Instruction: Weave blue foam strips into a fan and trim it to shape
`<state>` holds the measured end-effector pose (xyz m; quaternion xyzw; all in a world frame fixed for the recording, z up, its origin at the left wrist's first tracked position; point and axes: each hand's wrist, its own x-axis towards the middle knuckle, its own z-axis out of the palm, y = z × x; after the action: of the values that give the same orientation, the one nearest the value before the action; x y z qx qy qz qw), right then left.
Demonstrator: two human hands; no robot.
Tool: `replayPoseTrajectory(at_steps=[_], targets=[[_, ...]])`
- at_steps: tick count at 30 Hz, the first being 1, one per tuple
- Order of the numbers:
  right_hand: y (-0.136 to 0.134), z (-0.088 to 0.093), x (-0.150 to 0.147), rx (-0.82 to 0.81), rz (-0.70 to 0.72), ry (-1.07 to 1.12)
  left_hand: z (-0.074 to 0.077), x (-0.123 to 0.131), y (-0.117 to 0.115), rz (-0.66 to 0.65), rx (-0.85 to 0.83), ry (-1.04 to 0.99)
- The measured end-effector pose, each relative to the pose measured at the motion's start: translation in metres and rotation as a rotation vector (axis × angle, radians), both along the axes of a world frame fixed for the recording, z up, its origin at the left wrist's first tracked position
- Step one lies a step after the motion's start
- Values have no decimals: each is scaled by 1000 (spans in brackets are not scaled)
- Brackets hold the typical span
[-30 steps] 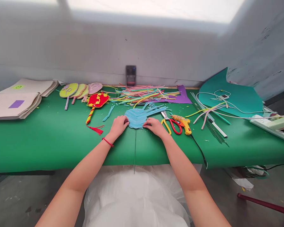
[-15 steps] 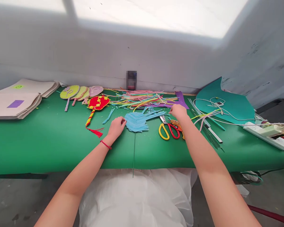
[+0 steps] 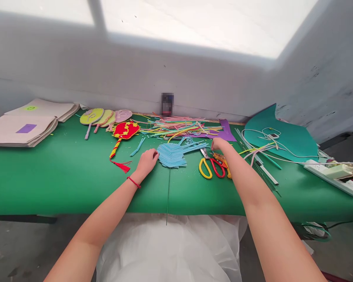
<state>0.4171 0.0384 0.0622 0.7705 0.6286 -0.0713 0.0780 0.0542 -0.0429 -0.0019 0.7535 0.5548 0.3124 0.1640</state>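
Blue woven leaf (image 3: pixel 173 154) against curled fingers of left hand (image 3: pixel 147 161); fingers of right hand (image 3: pixel 220 144) hidden, grips unreadable.

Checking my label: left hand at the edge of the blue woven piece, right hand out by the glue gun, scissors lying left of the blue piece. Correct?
One error: the scissors lie right of the blue woven piece, not left, as the head view shows. The left hand at its edge and the right hand by the glue gun are as stated.

a craft workshop: green table (image 3: pixel 61 176), scissors (image 3: pixel 209 167), coloured strips (image 3: pixel 179 127), finished fans (image 3: pixel 106 116).
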Motion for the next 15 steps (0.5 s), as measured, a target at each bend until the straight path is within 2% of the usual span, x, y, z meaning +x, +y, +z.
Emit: replayPoseTrajectory(at_steps=[5,7,9,12,15], targets=[[4,19,17,92,-7,61,-2,0,1,-4,-10,3],[4,27,21,218,-15,141,-3,0,2,-4,-13,5],[2,35,20,410,-30,229,-4,-1,3,-4,-10,2],[-5,45,3,675,-13,381,-5,-1,4,4,-1,-7],[-16,52,-30,733,87,585,-5,-1,4,5,13,-11]])
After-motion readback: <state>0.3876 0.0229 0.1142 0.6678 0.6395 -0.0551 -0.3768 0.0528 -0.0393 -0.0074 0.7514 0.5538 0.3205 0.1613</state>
